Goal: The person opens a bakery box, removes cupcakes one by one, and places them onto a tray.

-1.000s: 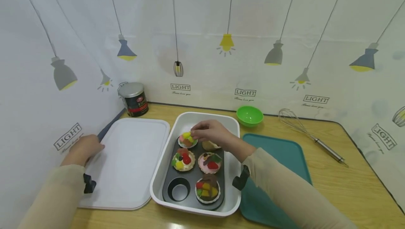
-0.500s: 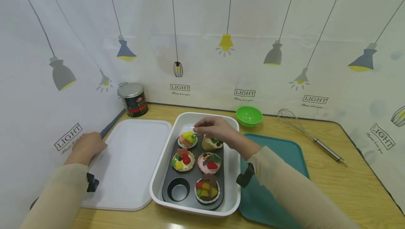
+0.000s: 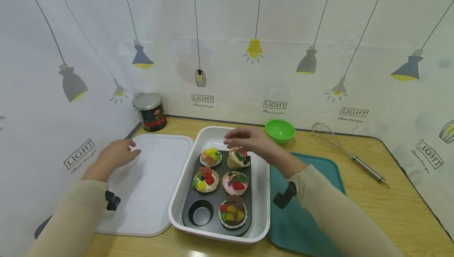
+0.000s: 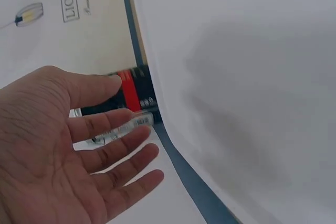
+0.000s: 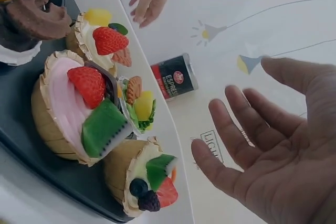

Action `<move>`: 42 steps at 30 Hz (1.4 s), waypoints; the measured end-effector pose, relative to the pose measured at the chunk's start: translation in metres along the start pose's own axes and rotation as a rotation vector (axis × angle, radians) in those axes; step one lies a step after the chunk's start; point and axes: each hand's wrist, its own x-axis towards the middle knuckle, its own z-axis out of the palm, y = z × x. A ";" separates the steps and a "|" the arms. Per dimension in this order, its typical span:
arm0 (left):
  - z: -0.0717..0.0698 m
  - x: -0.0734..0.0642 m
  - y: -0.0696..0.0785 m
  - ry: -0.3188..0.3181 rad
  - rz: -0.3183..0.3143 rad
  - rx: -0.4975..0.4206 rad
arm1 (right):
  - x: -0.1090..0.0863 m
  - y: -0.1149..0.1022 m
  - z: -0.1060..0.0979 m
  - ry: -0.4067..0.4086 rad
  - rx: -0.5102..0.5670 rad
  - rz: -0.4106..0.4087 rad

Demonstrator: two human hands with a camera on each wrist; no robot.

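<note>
My right hand hovers over the back right of a dark muffin tin, its fingers loosely bent around nothing. Just below it sits a fruit tart with kiwi, strawberry and dark berries, also large in the right wrist view. Several other fruit-topped tarts fill the tin's cups, among them a pink-cream tart; the front left cup holds none. The tin lies inside a white deep tray. My left hand is above the left side of a flat white tray, fingers spread and holding nothing.
A black can with a silver lid stands at the back left. A green bowl is behind the deep tray. A teal tray and a whisk lie to the right. Patterned sheeting walls the table's back and sides.
My right hand has moved from the back left tart to the right and slightly up, uncovering the back right tart. My left hand has shifted right and farther over the flat tray, its fingers opening out.
</note>
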 end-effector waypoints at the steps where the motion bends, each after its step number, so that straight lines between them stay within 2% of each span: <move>1: 0.001 0.002 0.005 0.013 0.029 -0.011 | -0.003 0.001 -0.001 -0.012 -0.016 -0.018; 6: 0.006 0.010 0.033 0.049 0.133 -0.103 | -0.020 0.007 -0.004 -0.053 -0.107 -0.074; 10: 0.008 0.013 0.053 0.066 0.207 -0.153 | -0.029 0.015 -0.003 -0.015 -0.159 -0.088; 12: 0.008 0.014 0.063 0.067 0.241 -0.174 | -0.031 0.020 -0.003 0.011 -0.166 -0.067; 17: 0.012 0.018 0.084 0.060 0.272 -0.195 | -0.028 0.037 0.000 0.014 -0.194 0.025; 23: 0.019 0.026 0.100 0.049 0.284 -0.223 | -0.021 0.045 0.012 -0.040 -0.233 0.054; 27: 0.027 0.031 0.109 -0.005 0.272 -0.303 | -0.020 0.044 0.019 -0.046 -0.288 0.056; 32: 0.038 0.035 0.121 -0.102 0.263 -0.500 | -0.025 0.044 0.016 -0.042 -0.302 0.022; 35: 0.046 0.040 0.123 -0.140 0.274 -0.599 | -0.031 0.046 0.013 -0.064 -0.273 -0.039; 38: 0.054 0.047 0.123 -0.177 0.289 -0.667 | -0.042 0.047 0.014 -0.087 -0.227 -0.103; 42: 0.065 0.055 0.124 -0.216 0.316 -0.744 | -0.056 0.049 0.019 -0.110 -0.219 -0.195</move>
